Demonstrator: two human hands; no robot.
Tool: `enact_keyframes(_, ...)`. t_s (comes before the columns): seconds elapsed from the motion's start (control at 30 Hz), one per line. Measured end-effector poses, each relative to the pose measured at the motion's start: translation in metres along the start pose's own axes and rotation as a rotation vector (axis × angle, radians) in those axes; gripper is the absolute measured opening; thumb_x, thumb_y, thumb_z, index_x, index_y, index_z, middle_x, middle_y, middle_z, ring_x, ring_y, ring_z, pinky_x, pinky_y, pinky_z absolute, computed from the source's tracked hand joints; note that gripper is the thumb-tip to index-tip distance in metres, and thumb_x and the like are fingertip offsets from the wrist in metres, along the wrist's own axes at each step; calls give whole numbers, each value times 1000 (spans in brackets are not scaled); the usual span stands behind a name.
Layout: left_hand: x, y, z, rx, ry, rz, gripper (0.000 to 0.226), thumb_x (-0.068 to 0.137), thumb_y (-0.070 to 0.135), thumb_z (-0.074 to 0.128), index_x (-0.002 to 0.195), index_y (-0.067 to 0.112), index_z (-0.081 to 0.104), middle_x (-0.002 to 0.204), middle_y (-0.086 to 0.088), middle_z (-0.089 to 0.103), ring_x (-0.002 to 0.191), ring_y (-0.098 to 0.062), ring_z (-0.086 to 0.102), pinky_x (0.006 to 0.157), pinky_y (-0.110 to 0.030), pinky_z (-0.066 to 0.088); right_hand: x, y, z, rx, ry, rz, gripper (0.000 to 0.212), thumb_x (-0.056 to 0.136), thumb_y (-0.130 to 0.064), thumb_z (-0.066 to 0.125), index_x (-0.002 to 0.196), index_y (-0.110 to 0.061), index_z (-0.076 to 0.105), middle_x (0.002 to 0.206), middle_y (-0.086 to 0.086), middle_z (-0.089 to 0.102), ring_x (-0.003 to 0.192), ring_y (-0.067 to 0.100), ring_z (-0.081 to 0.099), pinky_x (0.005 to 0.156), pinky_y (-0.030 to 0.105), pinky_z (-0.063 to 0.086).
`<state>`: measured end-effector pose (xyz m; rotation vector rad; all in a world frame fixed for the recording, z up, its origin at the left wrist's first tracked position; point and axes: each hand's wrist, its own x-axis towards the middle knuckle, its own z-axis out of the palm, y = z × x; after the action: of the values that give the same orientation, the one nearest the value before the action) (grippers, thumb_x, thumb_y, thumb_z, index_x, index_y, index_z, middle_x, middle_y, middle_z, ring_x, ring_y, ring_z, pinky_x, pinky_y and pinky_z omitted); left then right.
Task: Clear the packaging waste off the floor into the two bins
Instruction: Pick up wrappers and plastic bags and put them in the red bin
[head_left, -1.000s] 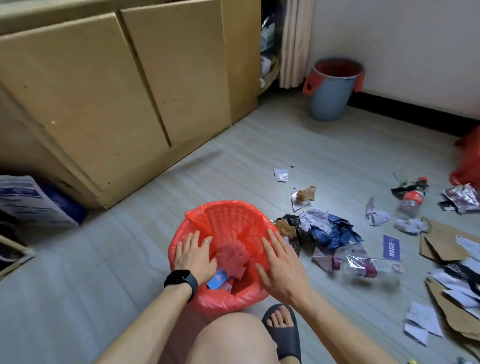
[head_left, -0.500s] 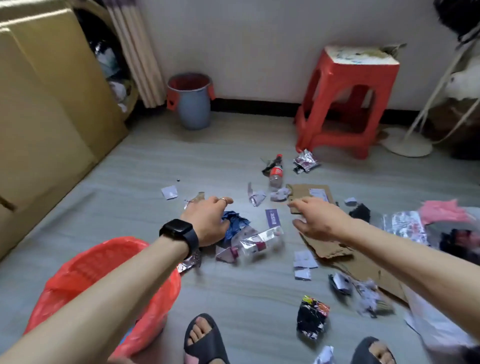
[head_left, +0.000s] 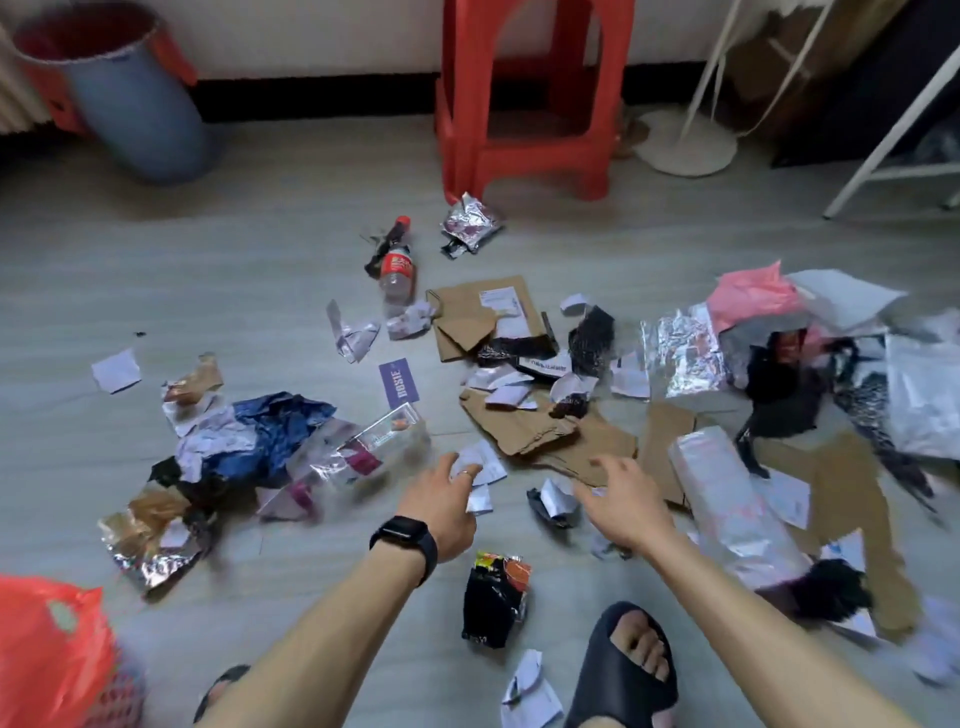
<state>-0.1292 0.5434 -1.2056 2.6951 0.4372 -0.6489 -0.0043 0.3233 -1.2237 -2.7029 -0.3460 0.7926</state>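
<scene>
Left hand (head_left: 440, 512), right hand (head_left: 621, 506) above torn scraps (head_left: 557, 500) (crumpled).

Grey plank floor (head_left: 218, 280) carries torn cardboard (head_left: 462, 317), a bottle (head_left: 397, 275) and foil wrappers (head_left: 470, 224). A red stool (head_left: 524, 166) stands behind them.

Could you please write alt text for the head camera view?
Two bare hands, left hand and right hand, reach over paper scraps and torn cardboard littering a grey floor. A red-lined bin sits at lower left; a blue-grey bin and red stool stand by the far wall.
</scene>
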Motion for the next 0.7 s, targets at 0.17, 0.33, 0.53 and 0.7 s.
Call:
enact_keyframes(0.17,46,-6,52,152,-39,-3,73,93,36,57,155,33,18,165,-8,-12,151,-35,7,118,-50,23,19,21,65,82,-44,146,93,70,-89,37,151,-45,22,164,17,4,149,43,10,116,53,22)
enact_keyframes(0.33,89,-20,79,255,-69,55,72,95,41,55,154,45,12,165,-10,-11,150,-40,2,116,-53,20,18,17,104,-235,68,-15,67,89,-66,53,150,-48,31,166,13,10,150,39,11,115,55,26)
enact_keyframes(0.53,74,-32,96,299,-8,181,41,101,27,45,142,25,45,135,-14,45,120,-39,48,60,-39,48,8,34,131,-322,107,-262,67,59,-9,89,121,-24,67,134,11,60,107,31,56,63,40,58)
enact_keyframes(0.7,49,-30,90,438,-209,253,45,105,17,33,150,19,27,130,-18,51,109,-41,58,68,-42,44,8,35,122,-340,-29,-282,57,64,6,76,115,-18,71,135,12,62,101,36,60,73,42,56)
